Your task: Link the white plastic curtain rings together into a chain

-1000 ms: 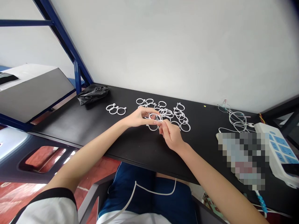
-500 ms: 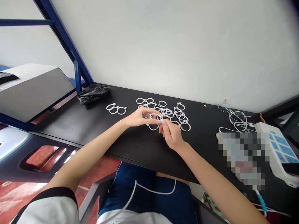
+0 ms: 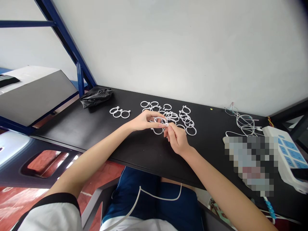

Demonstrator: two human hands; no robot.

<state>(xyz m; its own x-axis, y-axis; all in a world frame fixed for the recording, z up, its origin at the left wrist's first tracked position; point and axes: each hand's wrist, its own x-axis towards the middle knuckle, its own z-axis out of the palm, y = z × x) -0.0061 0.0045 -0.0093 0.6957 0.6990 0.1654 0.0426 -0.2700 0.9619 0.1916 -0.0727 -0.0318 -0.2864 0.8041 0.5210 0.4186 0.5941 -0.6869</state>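
Both hands meet over the middle of a black table [image 3: 101, 131]. My left hand [image 3: 142, 121] and my right hand [image 3: 176, 139] each pinch one side of a single white plastic ring [image 3: 160, 120], held just above the tabletop. Behind and around it lies a loose pile of several white rings [image 3: 183, 117]. A short row of three rings [image 3: 119, 112] sits apart to the left.
A crumpled black plastic bag [image 3: 96, 97] lies at the table's far left. Coiled white cables [image 3: 244, 123] and a white power strip with blue sockets [image 3: 287, 157] occupy the right side, beside a blurred-out object. A blue metal frame [image 3: 79, 77] stands left, white wall behind.
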